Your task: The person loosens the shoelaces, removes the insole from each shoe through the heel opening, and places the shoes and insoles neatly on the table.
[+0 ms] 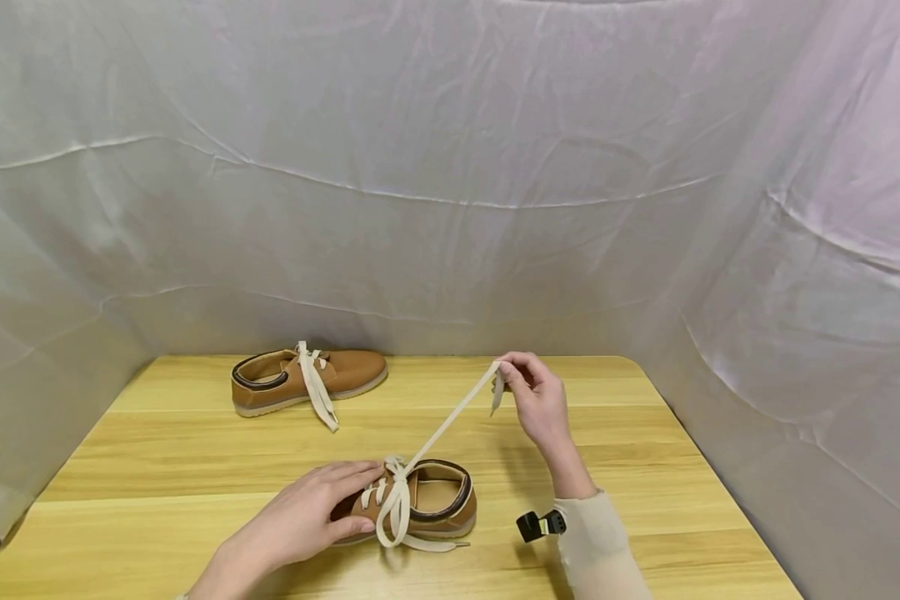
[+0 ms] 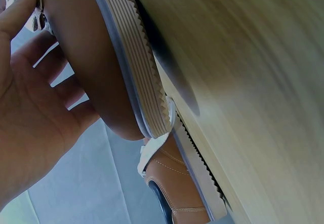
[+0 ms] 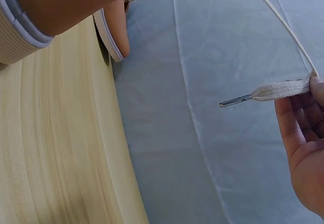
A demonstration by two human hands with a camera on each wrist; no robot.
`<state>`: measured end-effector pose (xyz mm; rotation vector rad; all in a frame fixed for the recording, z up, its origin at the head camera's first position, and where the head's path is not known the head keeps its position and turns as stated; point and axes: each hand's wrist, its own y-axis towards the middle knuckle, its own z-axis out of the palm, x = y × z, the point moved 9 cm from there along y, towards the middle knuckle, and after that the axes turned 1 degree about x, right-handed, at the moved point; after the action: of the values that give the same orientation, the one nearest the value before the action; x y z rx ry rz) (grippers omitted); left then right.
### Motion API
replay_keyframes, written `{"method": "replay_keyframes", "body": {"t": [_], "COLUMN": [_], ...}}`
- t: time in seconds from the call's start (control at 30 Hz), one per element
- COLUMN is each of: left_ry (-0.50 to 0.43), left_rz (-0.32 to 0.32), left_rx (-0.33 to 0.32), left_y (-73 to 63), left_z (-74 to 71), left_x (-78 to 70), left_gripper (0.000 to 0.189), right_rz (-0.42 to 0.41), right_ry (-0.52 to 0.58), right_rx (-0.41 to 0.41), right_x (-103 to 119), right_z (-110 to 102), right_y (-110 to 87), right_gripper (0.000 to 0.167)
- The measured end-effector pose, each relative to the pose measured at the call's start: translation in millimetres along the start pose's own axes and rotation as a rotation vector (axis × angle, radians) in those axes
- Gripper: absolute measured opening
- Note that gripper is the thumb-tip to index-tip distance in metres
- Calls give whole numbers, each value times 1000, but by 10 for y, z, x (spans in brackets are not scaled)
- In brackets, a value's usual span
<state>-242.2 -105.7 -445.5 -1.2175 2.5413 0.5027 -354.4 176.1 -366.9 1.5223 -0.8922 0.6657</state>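
Note:
A brown shoe [image 1: 450, 525] with cream laces lies near the front of the table, its toe to the left. My left hand [image 1: 307, 508] holds it by the front, fingers along the far side and thumb on the near side. The left wrist view shows the palm beside the shoe's toe [image 2: 81, 57]. Right of the shoe and raised, my right hand [image 1: 543, 404] pinches one shoelace [image 1: 450, 421] between thumb and fingers. That lace runs taut from the knot, and its short tipped end [image 3: 281, 89] hangs past the fingers. A loop [image 1: 396, 512] and the other lace end droop over the shoe's near side.
Toward the back left stands a second brown shoe [image 1: 360, 371], toe to the right, its laces hanging over the near side. The wooden table [image 1: 645, 467] is bounded by grey cloth [image 1: 450, 250] behind and at both sides. A small black device [image 1: 540, 525] sits at my right wrist.

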Motion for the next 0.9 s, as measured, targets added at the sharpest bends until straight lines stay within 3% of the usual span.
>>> {"method": "replay_keyframes", "body": {"t": [0.9], "left_ry": [-6], "left_rz": [0], "left_rx": [2], "left_y": [3], "left_z": [0], "left_x": [0], "left_gripper": [64], "right_rz": [24], "right_ry": [39], "right_rx": [-69], "right_x": [-50], "right_z": [-186], "right_y": [29], "right_gripper": [16]}}
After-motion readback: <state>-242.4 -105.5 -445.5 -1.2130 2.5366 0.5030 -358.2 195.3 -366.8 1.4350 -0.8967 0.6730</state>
